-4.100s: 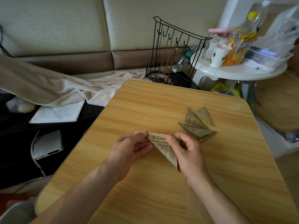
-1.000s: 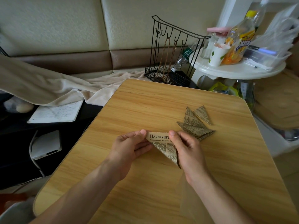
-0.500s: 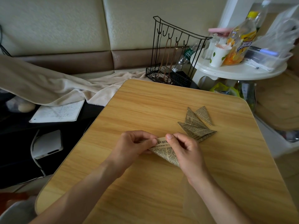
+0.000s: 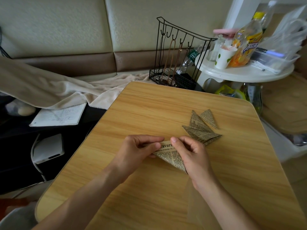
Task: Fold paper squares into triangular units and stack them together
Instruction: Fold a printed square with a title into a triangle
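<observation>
A newspaper-print paper triangle (image 4: 171, 156) lies on the wooden table (image 4: 149, 113), point toward me. My left hand (image 4: 137, 151) pinches its upper left corner with curled fingers and thumb. My right hand (image 4: 191, 155) covers the right side, index fingertip pressing the top edge and other fingers curled over the paper. Just beyond my right hand, several folded triangular units (image 4: 201, 128) of the same print lie overlapping in a small pile.
A black wire rack (image 4: 176, 55) stands past the table's far edge. A white round side table (image 4: 240, 73) at the right carries a cup, bottles and a plastic box. A beige blanket (image 4: 58, 90), a notebook (image 4: 58, 115) and a white box (image 4: 48, 148) lie left.
My left hand has curled and moved right over the paper's left corner, covering the start of the printed heading. The right hand stays on the right side; the pile is unmoved.
</observation>
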Tool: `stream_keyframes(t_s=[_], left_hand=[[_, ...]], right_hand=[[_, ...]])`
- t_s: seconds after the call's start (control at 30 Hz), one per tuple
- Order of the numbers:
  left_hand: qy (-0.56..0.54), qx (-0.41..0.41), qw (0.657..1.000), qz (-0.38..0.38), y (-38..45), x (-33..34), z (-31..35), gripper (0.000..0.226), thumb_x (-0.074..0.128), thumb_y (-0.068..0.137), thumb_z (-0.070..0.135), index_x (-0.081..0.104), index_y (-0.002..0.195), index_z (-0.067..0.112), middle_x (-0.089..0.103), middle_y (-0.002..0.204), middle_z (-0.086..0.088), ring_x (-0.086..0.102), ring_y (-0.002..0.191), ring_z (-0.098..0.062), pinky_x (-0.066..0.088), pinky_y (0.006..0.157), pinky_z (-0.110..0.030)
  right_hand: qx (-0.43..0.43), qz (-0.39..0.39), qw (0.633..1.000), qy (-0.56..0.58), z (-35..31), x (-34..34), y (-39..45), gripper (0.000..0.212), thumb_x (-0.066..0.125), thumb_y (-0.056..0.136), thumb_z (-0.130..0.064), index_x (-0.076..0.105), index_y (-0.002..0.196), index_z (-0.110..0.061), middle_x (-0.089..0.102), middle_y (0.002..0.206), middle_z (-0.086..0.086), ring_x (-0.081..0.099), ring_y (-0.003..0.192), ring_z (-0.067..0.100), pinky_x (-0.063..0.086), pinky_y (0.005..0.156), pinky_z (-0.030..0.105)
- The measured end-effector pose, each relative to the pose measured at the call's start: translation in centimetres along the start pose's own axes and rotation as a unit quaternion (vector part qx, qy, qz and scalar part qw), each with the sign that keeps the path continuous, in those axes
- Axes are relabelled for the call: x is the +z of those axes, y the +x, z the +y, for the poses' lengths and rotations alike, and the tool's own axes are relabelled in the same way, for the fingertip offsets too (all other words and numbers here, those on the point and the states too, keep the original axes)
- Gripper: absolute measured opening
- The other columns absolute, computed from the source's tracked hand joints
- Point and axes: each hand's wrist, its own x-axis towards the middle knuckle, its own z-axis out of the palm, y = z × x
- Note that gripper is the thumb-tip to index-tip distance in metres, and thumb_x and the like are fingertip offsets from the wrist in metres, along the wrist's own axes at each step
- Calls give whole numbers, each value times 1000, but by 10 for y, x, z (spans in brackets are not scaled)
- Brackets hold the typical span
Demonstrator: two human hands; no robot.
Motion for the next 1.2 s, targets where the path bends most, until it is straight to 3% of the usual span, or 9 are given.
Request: stream_keyframes(t_s=[0.1, 0.43, 0.6, 0.77, 0.93, 1.1, 1.2], left_hand=[[9, 6, 1000, -6, 1, 1, 0, 20, 73, 92, 9, 80, 109, 15, 80, 103, -1, 74, 95, -12, 57, 73, -19], [25, 9, 1000, 4, 2, 0, -2, 18, 73, 91, 9, 81, 107, 13, 80, 101, 0, 75, 94, -14, 58, 73, -21], [68, 19, 997, -2, 2, -4, -2, 16, 75, 92, 12, 82, 102, 21, 80, 96, 2, 75, 92, -13, 58, 76, -21], [142, 13, 989, -29, 3, -9, 0, 13, 78, 90, 16, 82, 100, 23, 79, 89, 0, 75, 89, -24, 61, 82, -35], [153, 12, 988, -8, 3, -11, 2, 10, 80, 88, 16, 82, 96, 22, 79, 84, -3, 74, 87, -28, 60, 83, -41], [148, 4, 989, -7, 0, -11, 6, 9, 80, 88, 17, 83, 95, 22, 79, 84, -2, 75, 87, -27, 60, 84, -39], [182, 4, 983, -29, -2, -13, 8, 8, 81, 88, 18, 83, 93, 24, 79, 83, 0, 75, 85, -23, 59, 83, -38]], right_hand=[[8, 3, 1000, 10, 0, 0, 0, 40, 69, 98, -28, 61, 82, 8, 44, 70, 10, 36, 67, 22, 29, 61, 38], [-4, 3, 1000, 11, 2, 1, 1, 40, 69, 98, -29, 62, 81, 7, 45, 68, 10, 38, 66, 21, 31, 61, 38], [-17, -2, 1000, -9, 5, 0, 2, 35, 70, 98, -26, 64, 78, 3, 45, 64, 5, 38, 63, 17, 31, 58, 35], [-26, -18, 999, -35, 5, 0, 2, 26, 70, 98, -20, 70, 77, -5, 42, 57, -8, 35, 55, 8, 28, 50, 24], [-20, -47, 998, -43, 3, -2, 3, 25, 69, 99, -23, 72, 84, -3, 48, 66, 5, 40, 64, 18, 33, 60, 36], [-6, -62, 996, -59, 3, -5, 4, 29, 69, 99, -26, 67, 83, -2, 40, 64, 4, 33, 61, 20, 26, 57, 42], [-11, -70, 993, -91, 1, -7, 5, 26, 71, 98, -28, 67, 78, -11, 44, 62, 2, 37, 60, 17, 30, 59, 38]])
